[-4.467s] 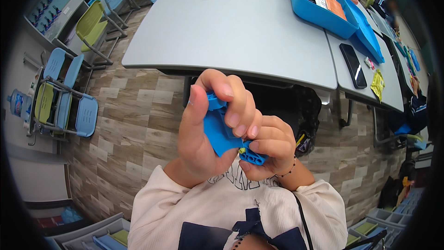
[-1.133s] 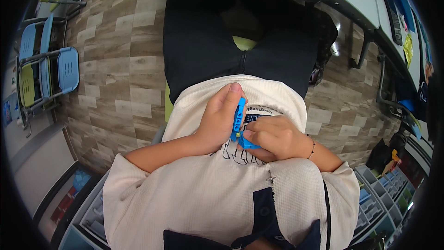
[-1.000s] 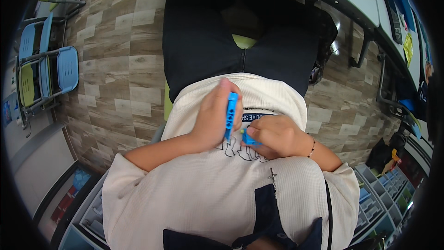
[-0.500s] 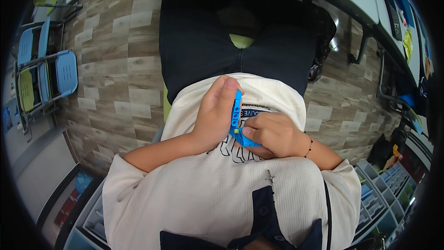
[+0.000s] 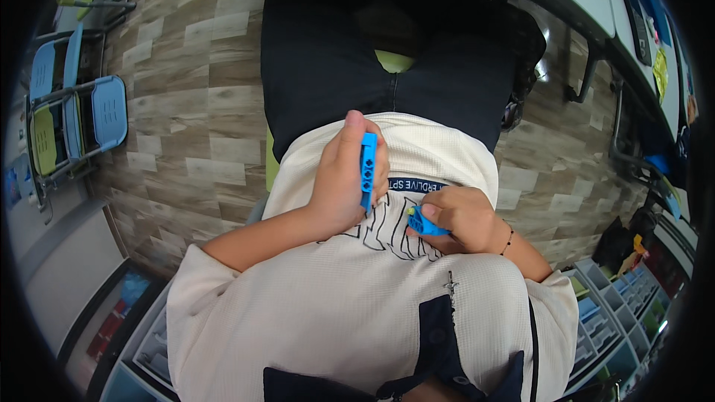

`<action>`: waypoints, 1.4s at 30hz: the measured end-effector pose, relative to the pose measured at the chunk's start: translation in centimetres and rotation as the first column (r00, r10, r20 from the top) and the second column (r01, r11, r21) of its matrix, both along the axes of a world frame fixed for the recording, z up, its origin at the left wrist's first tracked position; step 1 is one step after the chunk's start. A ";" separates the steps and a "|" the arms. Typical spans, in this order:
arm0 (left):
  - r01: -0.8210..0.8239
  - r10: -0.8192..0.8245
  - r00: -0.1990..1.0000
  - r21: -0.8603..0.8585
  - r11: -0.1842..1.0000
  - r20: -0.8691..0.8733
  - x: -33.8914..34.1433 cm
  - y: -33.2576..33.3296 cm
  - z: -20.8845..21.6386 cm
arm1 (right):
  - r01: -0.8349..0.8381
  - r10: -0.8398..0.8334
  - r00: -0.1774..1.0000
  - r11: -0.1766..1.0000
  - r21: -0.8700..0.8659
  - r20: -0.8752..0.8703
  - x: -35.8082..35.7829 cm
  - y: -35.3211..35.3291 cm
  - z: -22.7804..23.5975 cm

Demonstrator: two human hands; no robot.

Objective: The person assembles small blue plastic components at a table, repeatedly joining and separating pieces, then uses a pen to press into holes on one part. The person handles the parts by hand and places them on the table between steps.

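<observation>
In the head view, my left hand (image 5: 346,173) has its fingers wrapped around the holed blue beam (image 5: 368,166), while my right hand (image 5: 468,217) pinches the blue block (image 5: 427,225) with a yellow-green peg (image 5: 411,211), both in front of my shirt (image 5: 342,290). Half a second ago the pieces seemed to meet at that peg; now a gap parts them, so I judge them unjoined.
</observation>
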State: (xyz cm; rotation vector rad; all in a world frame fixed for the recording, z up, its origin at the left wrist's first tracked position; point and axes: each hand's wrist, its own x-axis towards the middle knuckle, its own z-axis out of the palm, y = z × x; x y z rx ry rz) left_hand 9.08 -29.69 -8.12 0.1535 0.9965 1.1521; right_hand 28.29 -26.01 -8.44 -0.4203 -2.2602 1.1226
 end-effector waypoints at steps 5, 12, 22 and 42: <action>0.111 -0.085 0.947 0.067 0.992 -0.311 0.6 0.3 0.1 | 0.067 -0.074 0.996 0.988 -0.136 -0.050 -0.7 -0.3 -0.1; 0.184 -0.121 0.878 0.093 0.978 -0.463 0.8 0.3 -0.2 | 0.009 -0.007 1.000 0.997 0.074 -0.028 -2.3 0.9 0.3; 0.080 -0.077 0.992 0.021 0.997 -0.095 0.0 0.1 -0.1 | -0.034 0.021 0.997 0.984 0.177 0.069 -0.7 0.4 -0.3; 0.189 -0.164 0.925 0.040 0.981 -0.341 0.7 0.3 -0.3 | -0.074 0.071 0.997 0.990 0.120 0.035 -1.8 0.9 0.3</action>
